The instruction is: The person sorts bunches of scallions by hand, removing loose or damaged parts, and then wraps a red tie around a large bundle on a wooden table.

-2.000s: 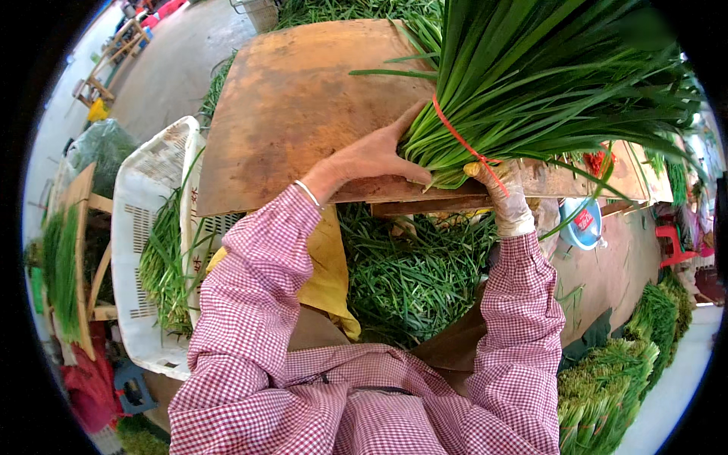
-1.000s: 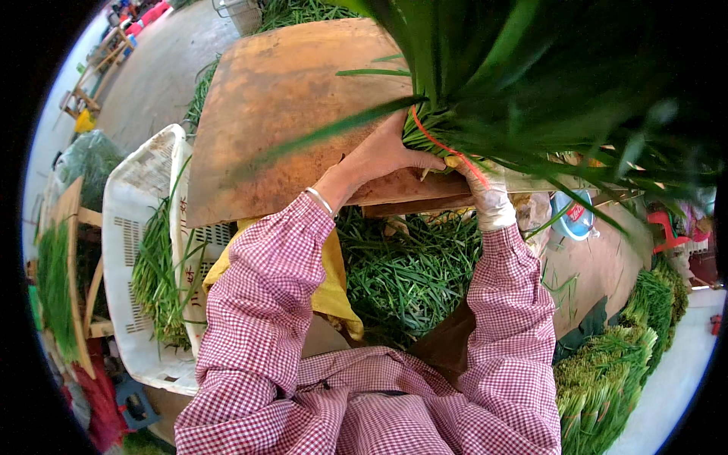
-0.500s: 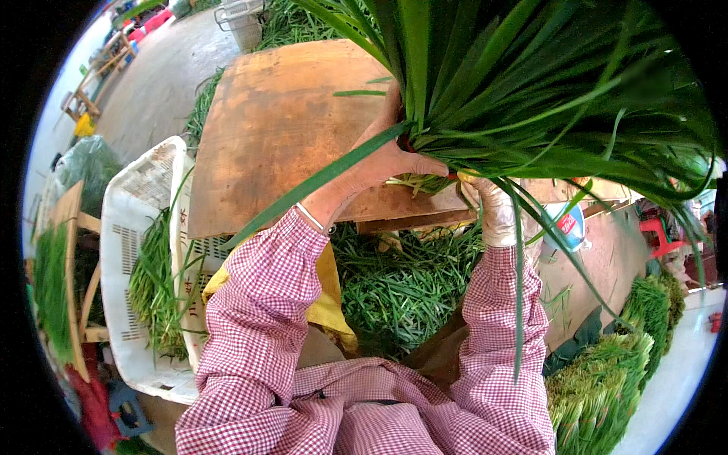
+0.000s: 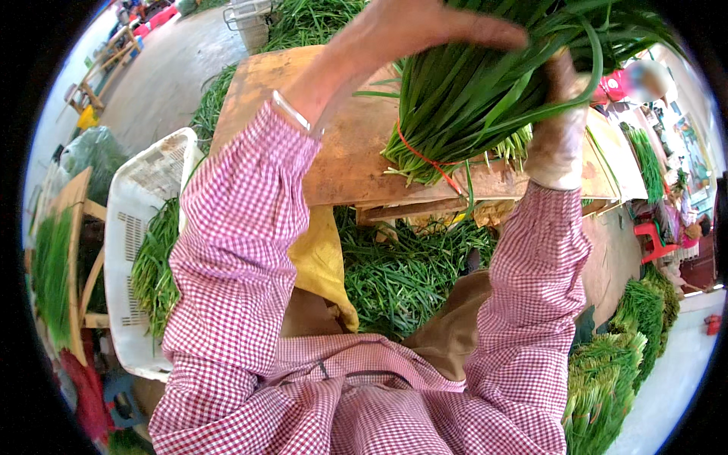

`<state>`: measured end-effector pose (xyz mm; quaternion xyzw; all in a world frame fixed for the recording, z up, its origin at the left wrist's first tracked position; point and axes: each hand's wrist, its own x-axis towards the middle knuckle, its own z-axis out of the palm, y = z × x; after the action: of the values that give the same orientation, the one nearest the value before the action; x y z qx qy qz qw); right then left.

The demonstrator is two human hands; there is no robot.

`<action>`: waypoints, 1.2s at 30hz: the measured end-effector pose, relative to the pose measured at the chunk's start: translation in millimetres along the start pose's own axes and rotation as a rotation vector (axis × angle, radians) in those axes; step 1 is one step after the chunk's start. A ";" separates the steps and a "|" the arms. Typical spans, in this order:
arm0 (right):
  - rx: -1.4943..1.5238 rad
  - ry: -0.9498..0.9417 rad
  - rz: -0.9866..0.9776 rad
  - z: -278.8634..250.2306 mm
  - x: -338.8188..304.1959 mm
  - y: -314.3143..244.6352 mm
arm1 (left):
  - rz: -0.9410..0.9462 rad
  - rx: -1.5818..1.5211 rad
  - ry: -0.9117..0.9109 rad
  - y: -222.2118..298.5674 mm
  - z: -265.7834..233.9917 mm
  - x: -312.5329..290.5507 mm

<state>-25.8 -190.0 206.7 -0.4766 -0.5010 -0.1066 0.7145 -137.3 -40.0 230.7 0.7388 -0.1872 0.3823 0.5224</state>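
A thick bunch of garlic chives [image 4: 462, 98] lies with its pale cut ends near the front edge of the wooden tabletop [image 4: 341, 163]. A thin red tie [image 4: 415, 148] runs around its lower part. My left hand [image 4: 425, 26] reaches over the leaves from the left; one stretched, blurred digit crosses them, while its other fingers are hidden beyond the upper edge. My right hand [image 4: 559, 114], in a pale thin covering, stands against the right side of the leaves. Its fingers are blurred and partly behind a curved leaf.
Left of the table, a white plastic crate [image 4: 144, 182] holds loose chives. Chive trimmings [image 4: 406, 284] heap up below the table between my legs, beside a yellow cloth [image 4: 322, 262]. Stacked chive bunches [image 4: 607, 379] stand at right, with a red stool [image 4: 654, 241] farther back.
The raised bunch has come down onto the table, cut ends toward me. My left hand has moved from its tied base up to the leaves; my right hand has moved up and right.
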 end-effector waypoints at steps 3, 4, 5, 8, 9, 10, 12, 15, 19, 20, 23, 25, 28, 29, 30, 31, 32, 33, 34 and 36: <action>0.033 0.015 0.001 8.1 21.8 27.0 | -0.088 0.063 -0.015 26.3 -5.2 16.8; 0.021 0.023 0.009 7.3 26.9 34.9 | -0.053 0.041 -0.022 29.4 -2.6 20.7; 0.009 0.035 0.022 3.2 27.7 43.5 | 0.053 0.046 -0.023 15.3 0.6 24.4; -0.051 0.060 0.015 -3.8 37.8 40.4 | 0.041 -0.032 -0.038 15.1 7.5 35.5; -0.046 0.068 -0.022 -8.2 45.7 31.5 | -0.019 -0.069 -0.044 21.9 8.6 40.2; 0.012 0.076 -0.062 0.3 58.2 18.1 | 0.170 -0.199 -0.114 30.1 5.3 50.4; 0.085 0.097 -0.121 0.4 68.3 -1.0 | 0.198 -0.084 -0.071 42.2 6.1 58.5; 0.002 0.127 -0.052 -20.9 65.2 57.5 | 0.156 -0.112 -0.018 28.7 21.9 42.7; 0.056 0.136 -0.039 -15.8 58.2 84.2 | 0.033 -0.158 0.061 2.1 11.5 36.7; 0.063 0.129 -0.036 -16.2 55.1 79.4 | 0.033 -0.188 0.005 8.8 10.1 38.6; 0.075 0.103 -0.012 -17.8 60.3 92.5 | -0.018 -0.194 0.051 -7.2 12.4 37.0; 0.114 0.081 0.029 -15.2 50.7 103.3 | -0.086 -0.221 0.111 -17.4 10.5 33.4; -0.143 -0.021 0.065 -8.8 51.9 103.5 | -0.034 -0.164 0.122 -14.4 -4.1 33.2; -0.258 -0.004 0.039 -16.7 58.0 88.1 | -0.028 -0.134 0.140 -9.5 -1.5 34.2; -0.261 0.025 -0.029 -23.7 73.4 54.3 | 0.061 -0.010 0.126 20.8 0.8 43.5; -0.120 0.057 -0.066 -5.3 76.8 52.3 | 0.008 -0.123 -0.130 32.4 -28.7 50.5; -0.073 0.074 -0.114 -7.2 86.0 26.8 | -0.047 -0.301 -0.388 46.5 -47.2 65.7; 0.001 0.088 -0.125 -0.9 87.1 24.7 | -0.127 -0.327 -0.463 51.7 -58.8 62.8; 0.027 0.098 -0.132 -3.2 90.4 23.4 | -0.190 -0.367 -0.544 69.5 -58.5 57.2; 0.024 0.114 -0.091 -7.2 85.9 46.0 | -0.133 -0.076 -0.043 51.5 -22.9 36.1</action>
<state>48.4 -143.6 250.2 -0.4379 -0.4817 -0.1598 0.7420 -157.5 -34.4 294.2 0.7373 -0.1630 0.3235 0.5702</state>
